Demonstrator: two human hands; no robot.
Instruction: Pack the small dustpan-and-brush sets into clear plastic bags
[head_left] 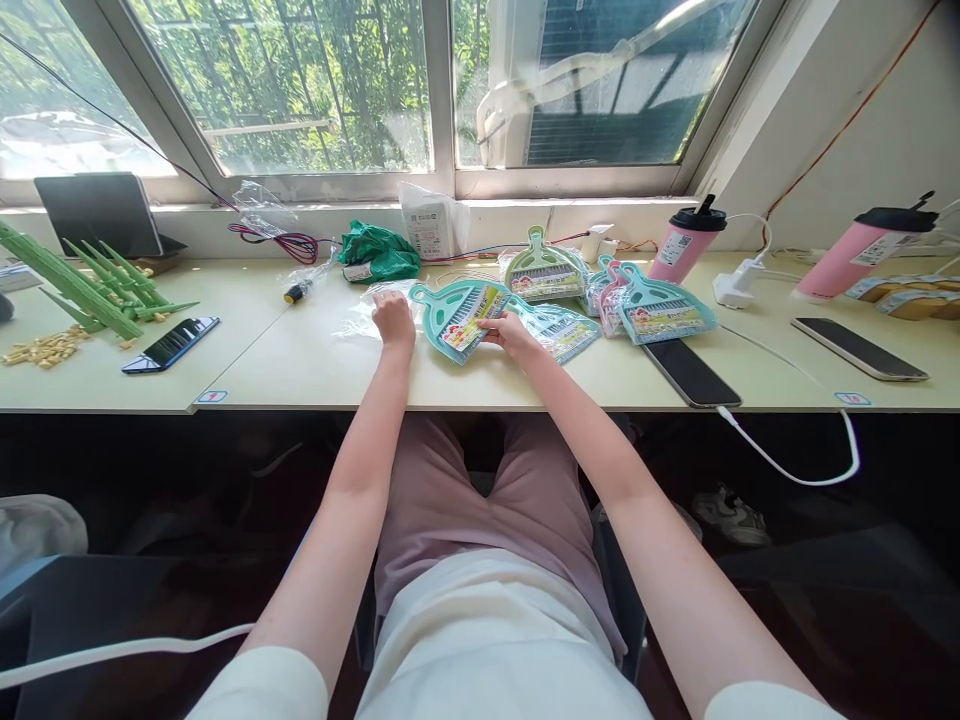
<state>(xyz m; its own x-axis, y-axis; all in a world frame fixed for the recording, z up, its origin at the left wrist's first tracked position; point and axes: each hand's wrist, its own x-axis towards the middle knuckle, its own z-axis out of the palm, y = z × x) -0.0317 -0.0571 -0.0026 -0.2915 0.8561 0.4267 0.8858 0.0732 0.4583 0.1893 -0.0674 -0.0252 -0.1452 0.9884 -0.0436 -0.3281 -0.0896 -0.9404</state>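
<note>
My right hand [511, 334] pinches the lower right edge of a small teal dustpan [457, 308], over its printed label. The dustpan is tilted, its handle toward the upper left. To its left, my left hand [394, 318] is closed in a fist at a crumpled clear plastic bag [358, 316]; film shows on both sides of the fist, but its fingertips are hidden. A light blue dustpan in a wrapper [574, 332] lies partly behind my right hand. Behind it is a green dustpan with a brush [546, 272]. Further right, another teal dustpan [667, 305] overlaps a pink one [611, 300].
A black phone [694, 375] with a white cable lies at the right front edge. Pink cups [686, 245] stand behind. A green plastic bundle [379, 252] and coiled wires [296, 245] lie at the back. Left are another phone [171, 345] and green plastic stalks [82, 285].
</note>
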